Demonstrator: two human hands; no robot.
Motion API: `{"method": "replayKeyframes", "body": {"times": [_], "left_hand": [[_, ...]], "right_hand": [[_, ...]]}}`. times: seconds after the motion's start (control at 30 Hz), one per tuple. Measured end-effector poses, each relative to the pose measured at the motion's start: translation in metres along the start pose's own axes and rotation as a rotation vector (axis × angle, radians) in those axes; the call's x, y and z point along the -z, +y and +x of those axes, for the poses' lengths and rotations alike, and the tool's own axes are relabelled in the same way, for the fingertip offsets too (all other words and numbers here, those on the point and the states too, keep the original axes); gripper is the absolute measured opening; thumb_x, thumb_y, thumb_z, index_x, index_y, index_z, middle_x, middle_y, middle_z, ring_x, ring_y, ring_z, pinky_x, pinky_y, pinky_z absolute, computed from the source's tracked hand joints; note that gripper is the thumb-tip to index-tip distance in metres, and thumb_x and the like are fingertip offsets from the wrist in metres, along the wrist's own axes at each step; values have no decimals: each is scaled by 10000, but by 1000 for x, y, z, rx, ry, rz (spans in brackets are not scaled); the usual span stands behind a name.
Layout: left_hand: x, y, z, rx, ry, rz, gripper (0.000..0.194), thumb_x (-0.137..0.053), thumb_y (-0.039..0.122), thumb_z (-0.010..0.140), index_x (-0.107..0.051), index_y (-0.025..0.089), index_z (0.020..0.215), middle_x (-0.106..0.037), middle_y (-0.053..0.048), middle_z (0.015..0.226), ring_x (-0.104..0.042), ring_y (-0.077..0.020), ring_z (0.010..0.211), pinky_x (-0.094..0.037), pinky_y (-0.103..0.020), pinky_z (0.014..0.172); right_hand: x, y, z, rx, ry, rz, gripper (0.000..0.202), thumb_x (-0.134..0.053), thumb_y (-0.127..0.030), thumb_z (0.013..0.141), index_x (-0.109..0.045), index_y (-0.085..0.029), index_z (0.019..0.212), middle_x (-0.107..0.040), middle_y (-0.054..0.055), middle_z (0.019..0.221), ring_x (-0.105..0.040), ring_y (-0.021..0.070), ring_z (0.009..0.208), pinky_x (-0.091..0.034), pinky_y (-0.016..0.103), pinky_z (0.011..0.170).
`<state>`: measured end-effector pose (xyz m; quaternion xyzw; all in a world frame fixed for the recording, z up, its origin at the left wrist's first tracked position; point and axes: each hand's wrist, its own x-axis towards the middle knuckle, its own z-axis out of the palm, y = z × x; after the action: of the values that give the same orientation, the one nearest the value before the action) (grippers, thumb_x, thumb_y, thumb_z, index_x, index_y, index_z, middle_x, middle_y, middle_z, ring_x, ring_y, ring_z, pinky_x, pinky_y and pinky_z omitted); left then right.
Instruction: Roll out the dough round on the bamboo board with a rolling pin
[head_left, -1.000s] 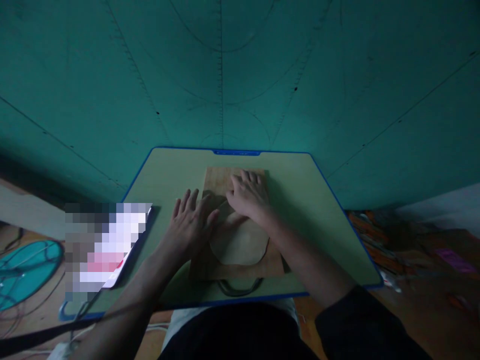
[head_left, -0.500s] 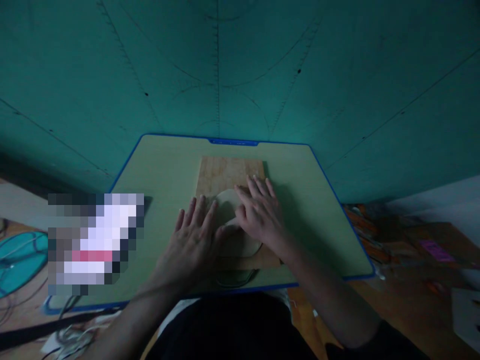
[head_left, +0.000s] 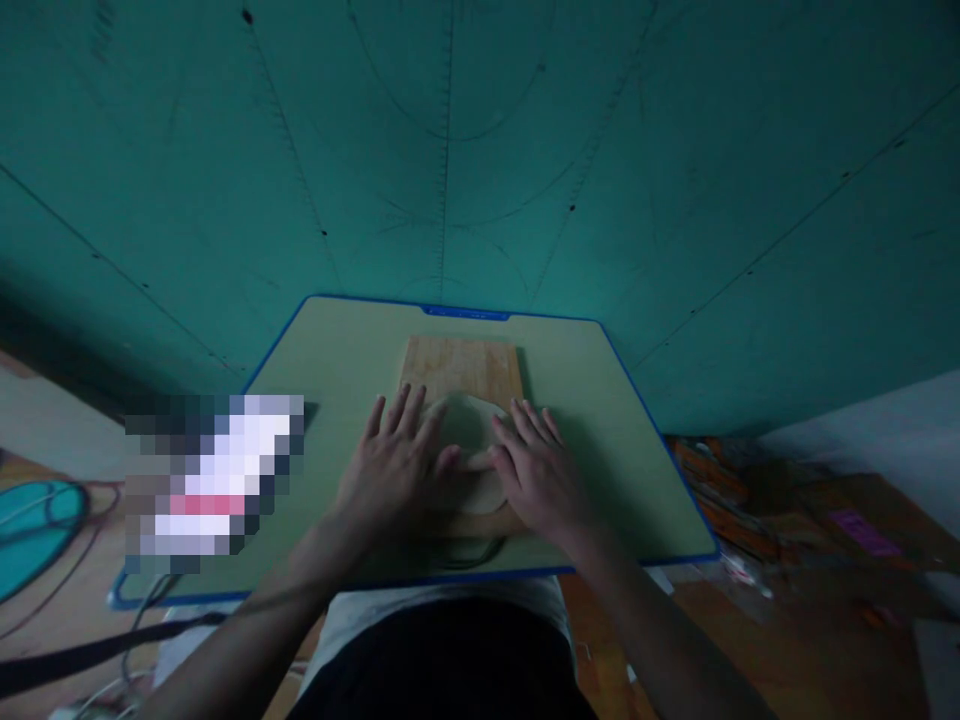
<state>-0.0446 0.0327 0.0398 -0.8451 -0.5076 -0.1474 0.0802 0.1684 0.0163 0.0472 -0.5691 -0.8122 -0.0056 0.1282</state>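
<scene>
A pale, flat round sheet of dough (head_left: 469, 424) lies on a wooden cutting board (head_left: 461, 364). Across it, between my hands, shows a short length of a thin rolling pin (head_left: 477, 461); its ends are hidden under my palms. My left hand (head_left: 397, 460) lies flat over the left end, fingers stretched forward and slightly spread, covering the dough's left edge. Over the right end rests my right hand (head_left: 536, 465), also flat with its fingers extended. Both thumbs point inward along the pin, and neither hand wraps round it.
The small table (head_left: 345, 345) has a blue rim and stands against a green wall (head_left: 480, 170) with drawn lines. A pixelated bright object (head_left: 217, 480) is on its left side. Cardboard boxes (head_left: 885, 520) are on the floor at right, cables and a turquoise round object (head_left: 37, 535) at left.
My right hand has drawn back toward me, and the pin, tilted before, now lies nearly level across the dough. My left hand stays at the left side. The view has tilted up slightly.
</scene>
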Motion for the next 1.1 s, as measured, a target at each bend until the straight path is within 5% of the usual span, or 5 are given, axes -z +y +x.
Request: {"method": "replayKeyframes", "body": {"times": [0.2, 0.37, 0.53, 0.87, 1.1], "left_hand": [[-9, -28, 65, 171, -28, -51, 455, -381, 442, 1033, -634, 146, 1268, -567, -202, 1441, -428, -369, 1435, -373, -595, 1133], [-11, -33, 85, 164, -66, -33, 457, -381, 456, 1029, -672, 137, 1177, -603, -206, 1373, -455, -369, 1397, -338, -617, 1140], [-12, -31, 93, 139, -138, -52, 457, -400, 453, 1024, -634, 118, 1229, -589, -215, 1377, -461, -371, 1384, -356, -583, 1132], [-18, -25, 82, 84, -83, -139, 333, -451, 280, 959, -580, 122, 1223, -622, -195, 1251, -570, -340, 1212, -478, -478, 995], [-9, -15, 64, 107, -142, -132, 316, -391, 295, 1011, -579, 136, 1210, -615, -193, 1280, -548, -330, 1250, -469, -495, 1023]], "right_hand": [[-1, 13, 50, -202, -40, 11, 507, -381, -336, 1033, -511, -140, 1483, -363, 214, 1611, -393, 322, 1469, -242, 560, 1209], [0, 20, 68, -226, -137, 46, 556, -406, -289, 986, -454, -136, 1519, -271, 219, 1650, -350, 341, 1489, -249, 559, 1201], [5, 23, 75, -181, -254, 18, 579, -413, -274, 964, -441, -129, 1524, -257, 212, 1657, -300, 373, 1505, -231, 573, 1204], [0, -13, 114, -23, -150, 30, 439, -406, -175, 939, -623, -156, 1321, -563, 172, 1425, -524, 308, 1299, -397, 489, 1088], [-8, -22, 94, -59, -109, 36, 453, -447, -199, 944, -589, -130, 1369, -553, 191, 1429, -469, 325, 1348, -321, 501, 1154]]}}
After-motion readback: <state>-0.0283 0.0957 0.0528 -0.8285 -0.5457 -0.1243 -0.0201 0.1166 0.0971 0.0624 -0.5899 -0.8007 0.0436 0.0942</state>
